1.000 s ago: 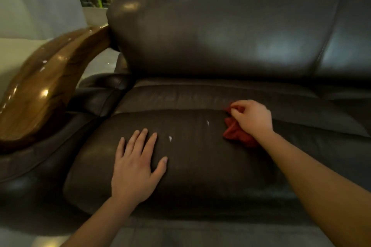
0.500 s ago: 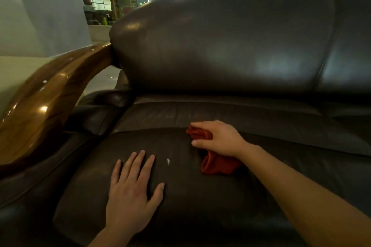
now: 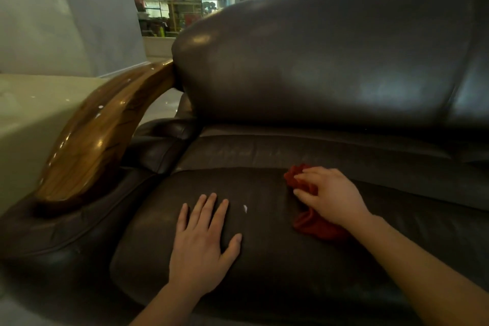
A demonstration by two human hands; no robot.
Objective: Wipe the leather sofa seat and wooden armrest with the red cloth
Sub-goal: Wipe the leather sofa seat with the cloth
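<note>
On dark brown leather sofa seat (image 3: 277, 272), right hand (image 3: 333, 198) clutches crumpled red cloth (image 3: 317, 227); white speck (image 3: 245, 208) lies just left, beside flat, relaxed left hand (image 3: 203, 241).

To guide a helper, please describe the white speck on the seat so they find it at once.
Look at the dark leather seat beside the wooden armrest. The left hand lies flat on it; the right hand grips a red cloth. Between them lies the white speck, the only pale mark on that cushion.
</note>
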